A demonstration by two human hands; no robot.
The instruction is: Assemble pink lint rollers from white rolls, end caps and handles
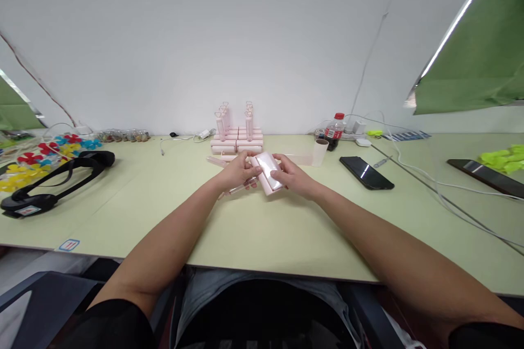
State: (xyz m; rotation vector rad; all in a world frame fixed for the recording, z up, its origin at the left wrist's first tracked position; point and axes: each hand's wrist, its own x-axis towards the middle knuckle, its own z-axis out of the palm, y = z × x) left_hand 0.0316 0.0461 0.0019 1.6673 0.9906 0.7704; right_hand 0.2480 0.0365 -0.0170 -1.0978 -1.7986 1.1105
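Observation:
A small glossy pink case [267,172] is held tilted above the table between both my hands. My left hand [242,170] grips its left edge, fingers closed round it. My right hand [289,175] holds its right side, the thumb lying on the shiny top face. Just below my left hand lies a transparent pinkish strip [239,187], partly hidden by the fingers; I cannot tell whether the hand touches it. Behind my hands are stacked pink cases [249,144], with several pink tubes [249,126] with loop-shaped tops standing upright on them.
A whitish cylinder [320,154] stands right of my hands, a see-through sheet beside it. Farther right are a cola bottle [334,132], a black phone [365,173] and white cables [438,191]. At left lie a black headset [57,182] and colourful flower shapes [47,150].

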